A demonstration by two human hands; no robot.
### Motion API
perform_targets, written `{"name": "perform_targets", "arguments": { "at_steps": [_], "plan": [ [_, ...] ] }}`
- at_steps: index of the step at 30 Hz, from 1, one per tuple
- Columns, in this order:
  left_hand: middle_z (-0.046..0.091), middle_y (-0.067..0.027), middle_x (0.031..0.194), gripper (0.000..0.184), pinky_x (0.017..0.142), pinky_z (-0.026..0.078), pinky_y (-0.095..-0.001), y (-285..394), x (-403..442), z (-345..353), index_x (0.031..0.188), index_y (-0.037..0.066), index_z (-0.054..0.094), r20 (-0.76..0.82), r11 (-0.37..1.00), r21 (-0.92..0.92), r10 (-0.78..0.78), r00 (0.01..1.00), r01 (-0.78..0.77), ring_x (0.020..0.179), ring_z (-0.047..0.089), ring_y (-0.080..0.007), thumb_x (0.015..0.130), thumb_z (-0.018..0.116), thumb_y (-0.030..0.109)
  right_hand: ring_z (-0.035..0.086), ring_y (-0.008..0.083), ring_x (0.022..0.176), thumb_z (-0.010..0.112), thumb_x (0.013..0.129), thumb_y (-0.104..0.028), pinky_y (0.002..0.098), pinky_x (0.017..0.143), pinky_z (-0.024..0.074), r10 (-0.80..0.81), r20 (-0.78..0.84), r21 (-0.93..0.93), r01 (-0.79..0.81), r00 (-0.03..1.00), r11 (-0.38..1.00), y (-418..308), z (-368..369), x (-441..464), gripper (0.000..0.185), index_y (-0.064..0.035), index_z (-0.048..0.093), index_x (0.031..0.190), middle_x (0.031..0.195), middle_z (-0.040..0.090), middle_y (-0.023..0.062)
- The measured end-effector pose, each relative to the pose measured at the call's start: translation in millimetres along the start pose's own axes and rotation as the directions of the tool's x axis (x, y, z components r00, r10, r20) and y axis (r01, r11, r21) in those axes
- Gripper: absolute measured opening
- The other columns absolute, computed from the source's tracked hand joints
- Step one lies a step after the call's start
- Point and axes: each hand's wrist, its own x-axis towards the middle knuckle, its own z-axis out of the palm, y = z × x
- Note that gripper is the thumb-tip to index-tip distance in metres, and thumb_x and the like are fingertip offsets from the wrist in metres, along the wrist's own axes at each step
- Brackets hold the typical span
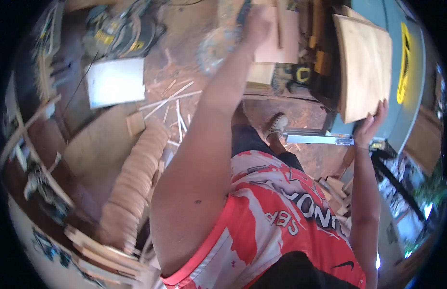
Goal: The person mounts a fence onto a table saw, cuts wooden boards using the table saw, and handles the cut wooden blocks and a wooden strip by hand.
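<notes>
My left hand (257, 28) reaches far forward, over the edge of a pinkish board (288, 36) on the bench. It is blurred, so its fingers and anything in them cannot be made out. A thin wooden strip (280, 24) lies just right of it. On the right, my right hand (371, 126) has its fingers stretched out against the near corner of a pale wooden panel (367, 67). That panel lies over the blue-grey machine (410, 115), with another piece partly showing behind it.
A long row of rounded wooden pieces (134, 188) runs along the left. Loose thin sticks (177, 108) litter the floor near a white sheet (116, 82). A miter saw (122, 33) stands at back left. Wood offcuts (335, 188) are piled right of my torso.
</notes>
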Motion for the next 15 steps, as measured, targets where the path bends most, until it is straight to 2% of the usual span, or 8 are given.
{"name": "perform_targets", "arguments": {
  "at_steps": [1,3,5,7,9,11,13,15],
  "plan": [
    [0.05,-0.0219,0.136,0.052,0.108,0.039,-0.0448,67.2,-18.5,-33.5,0.131,0.005,0.053,0.049,0.987,0.148,-0.062,0.997,0.054,0.128,0.048,-0.0345,0.082,0.069,0.009,0.03,0.04,0.139,0.039,0.101,-0.033,0.0481,0.115,0.0215,0.001,-0.001,0.005,-0.001,1.0,1.0,-0.2,0.7,0.7,0.053,0.0047,0.041,0.137,0.148,0.034,0.0254],
    [0.044,-0.019,0.142,0.053,0.114,0.03,-0.0444,101.0,-72.7,-58.6,0.133,0.007,0.052,-0.006,0.993,0.086,-0.086,0.996,0.086,0.135,0.038,-0.0351,0.082,0.068,0.011,0.031,0.0394,0.139,0.039,0.101,-0.033,0.0479,0.116,0.0211,-0.011,-0.001,0.012,0.011,1.0,1.0,-3.5,-0.2,1.5,0.052,0.0045,0.041,0.138,0.148,0.034,0.0248],
    [0.045,-0.0197,0.139,0.052,0.114,0.03,-0.0435,117.5,-129.1,-77.5,0.132,0.008,0.052,-0.035,0.977,0.097,-0.185,0.982,0.188,0.134,0.038,-0.0373,0.082,0.067,0.012,0.03,0.0376,0.14,0.039,0.102,-0.03,0.0469,0.116,0.0213,-0.047,0.002,0.008,0.047,0.999,0.999,-2.4,-0.7,1.5,0.05,0.004,0.041,0.139,0.148,0.035,0.0239],
    [0.045,-0.0214,0.14,0.049,0.112,0.032,-0.0442,121.9,-190.8,-96.2,0.13,0.009,0.054,-0.05,0.961,0.043,-0.273,0.961,0.275,0.133,0.039,-0.0383,0.083,0.067,0.015,0.032,0.0347,0.14,0.039,0.103,-0.03,0.0438,0.116,0.0228,-0.089,0.007,-0.002,0.089,0.996,0.996,1.0,-0.9,-0.1,0.05,0.0036,0.039,0.141,0.148,0.035,0.0216],
    [0.046,-0.0203,0.138,0.048,0.11,0.034,-0.044,121.6,-249.9,-118.5,0.13,0.01,0.054,-0.017,0.961,0.056,-0.269,0.963,0.27,0.131,0.041,-0.0379,0.083,0.066,0.015,0.033,0.0348,0.139,0.04,0.103,-0.03,0.0437,0.116,0.0239,-0.118,-0.006,0.035,0.118,0.993,0.992,4.7,0.6,-2.6,0.05,0.0035,0.041,0.14,0.147,0.036,0.0216],
    [0.049,-0.0191,0.136,0.048,0.108,0.036,-0.0437,121.8,-317.3,-133.9,0.129,0.01,0.055,0.004,0.922,0.156,-0.36,0.933,0.355,0.13,0.043,-0.0366,0.083,0.065,0.015,0.034,0.0348,0.138,0.041,0.103,-0.029,0.0436,0.115,0.025,-0.153,-0.032,0.073,0.155,0.988,0.985,12.0,5.0,-0.6,0.049,0.0035,0.042,0.139,0.146,0.037,0.0216],
    [0.059,-0.0199,0.123,0.049,0.101,0.043,-0.0433,113.7,-396.3,-148.8,0.127,0.009,0.057,-0.05,0.866,0.288,-0.413,0.91,0.409,0.119,0.054,-0.0369,0.081,0.067,0.02,0.037,0.0382,0.134,0.045,0.101,-0.026,0.0463,0.114,0.0259,-0.235,-0.074,0.047,0.239,0.969,0.97,20.1,5.6,-1.3,0.044,0.0033,0.047,0.135,0.143,0.041,0.0246],
    [0.062,-0.0196,0.118,0.039,0.103,0.043,-0.0411,101.2,-481.9,-164.0,0.117,0.003,0.061,0.1,0.723,0.321,-0.668,0.737,0.611,0.116,0.056,-0.035,0.086,0.064,0.027,0.039,0.0385,0.132,0.047,0.101,-0.025,0.0467,0.111,0.029,-0.284,-0.099,0.109,0.294,0.954,0.95,17.7,4.5,-1.3,0.043,0.0038,0.051,0.132,0.139,0.044,0.0257]
  ]
}}
